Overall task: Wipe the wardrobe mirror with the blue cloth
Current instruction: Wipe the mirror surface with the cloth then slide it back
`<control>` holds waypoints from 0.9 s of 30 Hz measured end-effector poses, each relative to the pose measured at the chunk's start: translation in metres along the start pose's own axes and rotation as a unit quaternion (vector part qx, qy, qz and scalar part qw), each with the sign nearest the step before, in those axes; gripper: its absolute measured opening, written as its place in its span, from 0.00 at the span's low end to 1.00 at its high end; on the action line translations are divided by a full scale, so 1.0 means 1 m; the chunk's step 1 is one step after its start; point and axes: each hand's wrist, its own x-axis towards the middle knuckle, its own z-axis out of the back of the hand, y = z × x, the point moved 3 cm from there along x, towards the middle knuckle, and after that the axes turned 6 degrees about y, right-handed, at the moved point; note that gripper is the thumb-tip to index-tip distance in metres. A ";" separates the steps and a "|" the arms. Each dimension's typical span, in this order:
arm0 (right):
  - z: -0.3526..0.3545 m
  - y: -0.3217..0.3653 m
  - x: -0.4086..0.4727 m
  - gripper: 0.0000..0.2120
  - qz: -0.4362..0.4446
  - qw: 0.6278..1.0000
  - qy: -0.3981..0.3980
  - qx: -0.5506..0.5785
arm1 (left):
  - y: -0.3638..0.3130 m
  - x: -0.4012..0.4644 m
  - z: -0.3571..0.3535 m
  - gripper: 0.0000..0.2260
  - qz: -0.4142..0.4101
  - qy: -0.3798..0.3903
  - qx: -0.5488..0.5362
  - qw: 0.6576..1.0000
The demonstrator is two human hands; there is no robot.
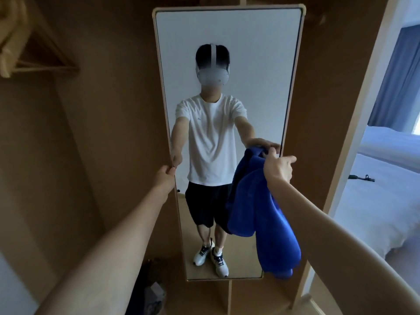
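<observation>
Gripping the mirror (227,64) at its left edge: left hand (164,178). Cloth (261,212) is held bunched by right hand (278,169) near the right edge, hanging before the glass.

I see the mirror (229,71), tall and narrow in a pale wood frame, standing upright inside the wardrobe. The blue cloth (263,214) hangs bunched in long folds before its lower right part.
</observation>
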 end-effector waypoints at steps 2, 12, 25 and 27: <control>-0.013 0.016 -0.018 0.31 -0.066 0.984 0.081 0.147 | -0.001 0.001 0.001 0.12 -0.002 0.010 -0.007 1.000; -0.030 0.019 -0.052 0.16 0.065 0.985 0.147 0.069 | 0.002 0.001 0.001 0.17 0.003 0.043 -0.005 0.999; 0.035 0.026 0.005 0.11 0.242 0.954 -0.094 0.150 | -0.013 -0.008 -0.018 0.18 0.031 -0.060 0.085 0.994; 0.032 0.026 0.015 0.11 0.271 0.951 -0.107 0.101 | -0.018 -0.008 -0.021 0.18 0.039 -0.092 0.090 0.991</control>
